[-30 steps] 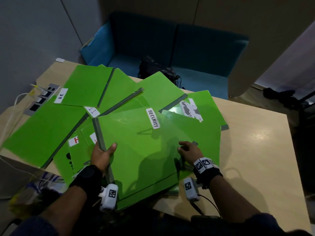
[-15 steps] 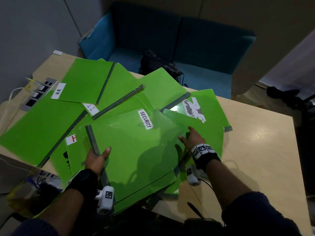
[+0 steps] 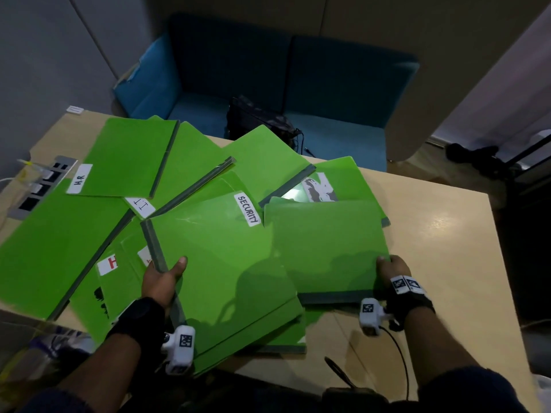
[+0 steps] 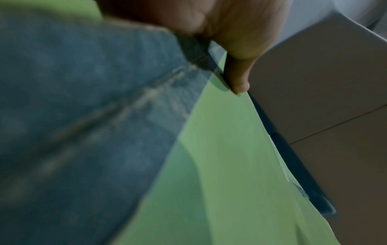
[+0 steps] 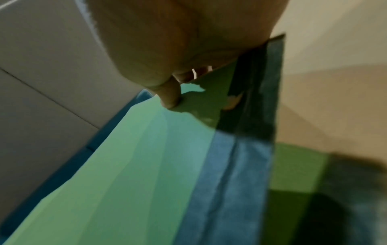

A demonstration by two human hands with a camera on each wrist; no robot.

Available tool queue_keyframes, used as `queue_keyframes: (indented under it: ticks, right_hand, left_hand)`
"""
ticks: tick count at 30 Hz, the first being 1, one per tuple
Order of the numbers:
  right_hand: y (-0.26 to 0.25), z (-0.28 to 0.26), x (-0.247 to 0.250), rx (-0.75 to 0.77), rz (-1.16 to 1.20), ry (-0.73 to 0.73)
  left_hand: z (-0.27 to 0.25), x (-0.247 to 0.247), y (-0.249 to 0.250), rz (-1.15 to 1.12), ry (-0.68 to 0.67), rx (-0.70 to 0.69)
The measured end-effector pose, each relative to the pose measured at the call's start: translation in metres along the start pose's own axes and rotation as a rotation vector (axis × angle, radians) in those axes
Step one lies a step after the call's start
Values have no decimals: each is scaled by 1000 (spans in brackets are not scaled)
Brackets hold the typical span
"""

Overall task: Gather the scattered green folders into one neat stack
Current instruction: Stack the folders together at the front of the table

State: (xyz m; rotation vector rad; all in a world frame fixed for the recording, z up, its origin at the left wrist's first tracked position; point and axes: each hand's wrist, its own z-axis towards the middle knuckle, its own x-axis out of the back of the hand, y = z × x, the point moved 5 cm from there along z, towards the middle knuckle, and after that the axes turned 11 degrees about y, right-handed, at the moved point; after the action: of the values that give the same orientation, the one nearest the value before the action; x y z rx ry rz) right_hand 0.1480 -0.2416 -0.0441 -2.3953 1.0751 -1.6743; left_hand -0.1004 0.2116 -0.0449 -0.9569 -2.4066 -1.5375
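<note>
Green folders, head view: green folders [image 3: 53,248] lie fanned and overlapping across the left and middle of the frame on a pale table [image 3: 441,234].
SECURITY folder, head view: the SECURITY folder [image 3: 220,263] sits at centre, tilted, its grey spine toward the lower left.
Left hand, head view: the left hand [image 3: 162,278] grips that spine, thumb on top.
Right hand, head view: the right hand [image 3: 392,268] grasps the lower right corner of a plain folder [image 3: 325,245] overlapping the SECURITY folder's right edge.
Other labels, head view: an H.R folder [image 3: 128,156] lies at upper left.
Left wrist view: blurred; the thumb [image 4: 236,73] presses on a green cover beside the grey spine.
Right wrist view: blurred; the thumb [image 5: 169,94] lies on the cover, fingers curled beneath.
</note>
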Motion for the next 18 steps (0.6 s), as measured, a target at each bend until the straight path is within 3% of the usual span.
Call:
queue_keyframes:
  ticks: [4,8,12,15,18]
  right_hand:
    - [11,-6,1,1,49,51]
    - [13,-9,-2,-10,173,-19]
    - [21,-2,-3,-182,370,-152]
    - [20,-8,4,-175,360,-173]
    - [16,-11,16,-139,492,-133]
  left_hand:
    - [4,-5,-2,12,6,-4]
    - [8,-5,-7,20,12,20]
    - [10,-5,-8,35,4,19]
    - [9,-7,-8,43,12,15]
    - [9,-10,-8,47,13,15]
